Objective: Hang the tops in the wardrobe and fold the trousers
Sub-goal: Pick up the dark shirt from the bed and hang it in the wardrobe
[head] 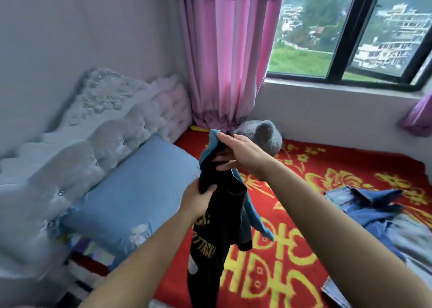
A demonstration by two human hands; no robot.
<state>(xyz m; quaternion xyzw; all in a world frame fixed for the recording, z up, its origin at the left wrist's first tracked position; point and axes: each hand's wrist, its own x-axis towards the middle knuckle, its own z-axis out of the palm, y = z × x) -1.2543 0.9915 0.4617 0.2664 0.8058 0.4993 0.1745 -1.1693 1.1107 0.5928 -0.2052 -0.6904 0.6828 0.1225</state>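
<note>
Item: black top [217, 226] held up over bed [304, 249], L hand [198, 198] gripping its mid, R hand [236, 153] closed on its upper end; jeans [364, 205] lie unfolded at R; I judge nothing hung/folded yet, wardrobe out of view.

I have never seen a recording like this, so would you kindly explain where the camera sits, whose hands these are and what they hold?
There is no machine here. A person wears one wide-angle camera on the head, looking forward and down, so the single picture shows their own bare arms reaching out. The left hand grips the middle of a black garment with yellow lettering and a blue lining. The right hand pinches its upper end, so it hangs above the bed. The bed is covered by a red blanket with yellow patterns. On it lie a blue pillow, a grey plush toy and a heap of denim clothes. A pink curtain hangs beside the window.
</note>
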